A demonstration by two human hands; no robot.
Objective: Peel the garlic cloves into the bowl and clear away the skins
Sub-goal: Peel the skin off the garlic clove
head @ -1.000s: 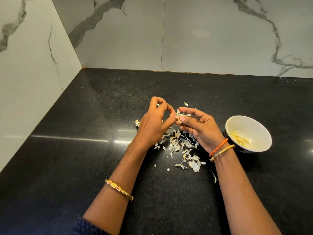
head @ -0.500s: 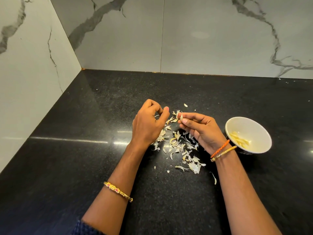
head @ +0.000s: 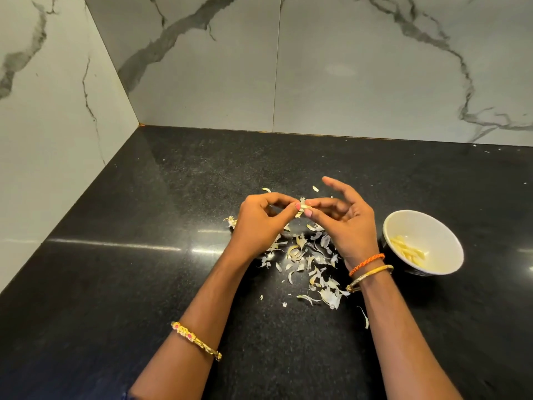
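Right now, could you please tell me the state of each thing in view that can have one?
garlic clove: partly skinned, pinched between both hands above the counter.
left hand: pinching the clove.
right hand: pinching the clove, other fingers spread.
bowl: upright, holding peeled cloves.
skins: scattered loose on the counter, not cleared.

Bright, sharp; glare streaks countertop [head: 115, 245] (edges bowed).
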